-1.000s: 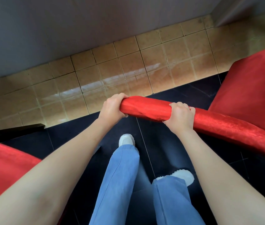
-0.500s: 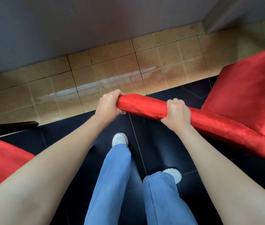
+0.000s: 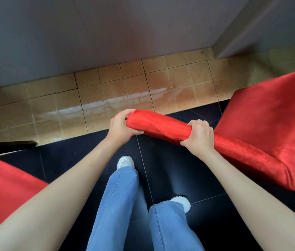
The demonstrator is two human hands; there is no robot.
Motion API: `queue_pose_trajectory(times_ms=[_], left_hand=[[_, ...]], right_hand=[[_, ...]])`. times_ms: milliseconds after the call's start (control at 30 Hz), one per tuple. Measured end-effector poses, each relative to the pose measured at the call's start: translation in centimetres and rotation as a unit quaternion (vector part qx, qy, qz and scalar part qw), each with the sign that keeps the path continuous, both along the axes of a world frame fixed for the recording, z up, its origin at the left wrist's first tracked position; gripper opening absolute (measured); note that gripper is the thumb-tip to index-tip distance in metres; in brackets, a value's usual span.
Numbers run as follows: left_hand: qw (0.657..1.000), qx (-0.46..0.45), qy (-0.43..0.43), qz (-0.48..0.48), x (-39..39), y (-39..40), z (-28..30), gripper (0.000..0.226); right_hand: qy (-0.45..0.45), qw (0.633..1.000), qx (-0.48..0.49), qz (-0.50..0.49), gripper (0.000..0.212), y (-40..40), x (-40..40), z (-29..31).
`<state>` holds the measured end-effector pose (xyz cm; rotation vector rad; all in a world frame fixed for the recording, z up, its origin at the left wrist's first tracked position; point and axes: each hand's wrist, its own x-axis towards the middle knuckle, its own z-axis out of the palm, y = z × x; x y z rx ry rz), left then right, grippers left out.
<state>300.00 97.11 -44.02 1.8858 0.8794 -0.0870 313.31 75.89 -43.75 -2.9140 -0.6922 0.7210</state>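
A red velvet chair (image 3: 273, 120) stands to my right, its padded top edge (image 3: 163, 126) running from the centre down to the right. My left hand (image 3: 120, 128) grips the near end of that edge, thumb underneath. My right hand (image 3: 198, 137) grips the same edge a little further along, fingers curled over the top. The chair's legs are hidden.
A second red velvet chair (image 3: 3, 187) fills the lower left. A grey wall (image 3: 106, 33) runs ahead above a strip of tan tiles (image 3: 88, 102). The floor under me is dark tile (image 3: 170, 169). My jeans and white shoes (image 3: 125, 162) are below the hands.
Both hands have kept their grip on the chair's top edge. The chair and hands have shifted slightly left and towards the wall, and my feet have stepped forward.
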Motion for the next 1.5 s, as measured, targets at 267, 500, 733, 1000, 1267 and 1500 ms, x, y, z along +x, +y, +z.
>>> queue_pose_trajectory(times_ms=[267, 500, 733, 1000, 1267, 1500], left_hand=[[0.999, 0.017, -0.012, -0.026, 0.5, -1.2, 2.4, 0.062], [0.999, 0.025, -0.013, -0.028, 2.4, -2.8, 6.9, 0.065], [0.996, 0.064, -0.023, -0.056, 4.8, -5.5, 12.9, 0.073], [0.989, 0.083, -0.104, -0.061, 6.2, -9.8, 17.6, 0.077], [0.988, 0.1, -0.09, -0.074, 7.0, -12.5, 19.2, 0.059], [0.984, 0.095, -0.115, -0.096, 9.4, -15.9, 24.7, 0.057]], right_hand=[[0.007, 1.0, 0.021, 0.007, 0.055, -1.8, 0.8, 2.6], [0.02, 1.0, 0.019, 0.015, 0.053, -3.2, 2.4, 7.2], [0.007, 0.999, 0.019, 0.042, 0.047, -6.2, 4.2, 12.4], [-0.019, 0.996, -0.003, 0.091, 0.05, -10.7, 6.6, 17.9], [-0.03, 0.995, 0.008, 0.099, 0.05, -16.0, 7.0, 21.7], [-0.045, 0.997, 0.036, 0.043, 0.049, -20.1, 7.5, 26.0]])
